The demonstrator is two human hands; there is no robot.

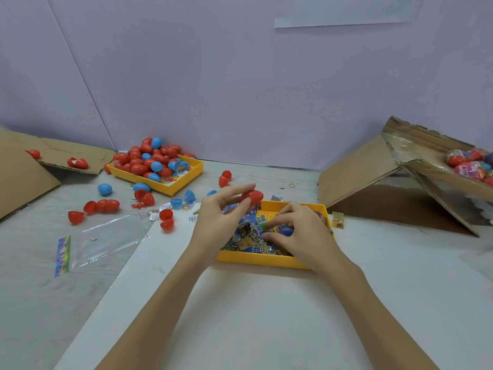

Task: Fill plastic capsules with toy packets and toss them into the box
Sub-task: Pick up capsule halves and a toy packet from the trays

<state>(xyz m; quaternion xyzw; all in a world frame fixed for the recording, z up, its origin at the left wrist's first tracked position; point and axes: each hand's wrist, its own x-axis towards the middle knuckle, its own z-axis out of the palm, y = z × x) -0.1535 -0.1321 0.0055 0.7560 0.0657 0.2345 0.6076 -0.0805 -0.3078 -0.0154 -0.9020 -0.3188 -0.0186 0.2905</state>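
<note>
Print on the toy packets is too blurred to read.

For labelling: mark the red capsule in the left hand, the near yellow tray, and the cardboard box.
red capsule (253,196), head view, on its rounded shell.
near yellow tray (256,260), head view, on its front wall.
cardboard box (360,169), head view, on its sloping outer flap.

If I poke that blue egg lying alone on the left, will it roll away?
Probably yes: the blue egg looks round and smooth, lying loose on the flat table. It would likely wobble in a curve, being egg-shaped. It seems light, hollow plastic, like the open halves nearby.
</note>
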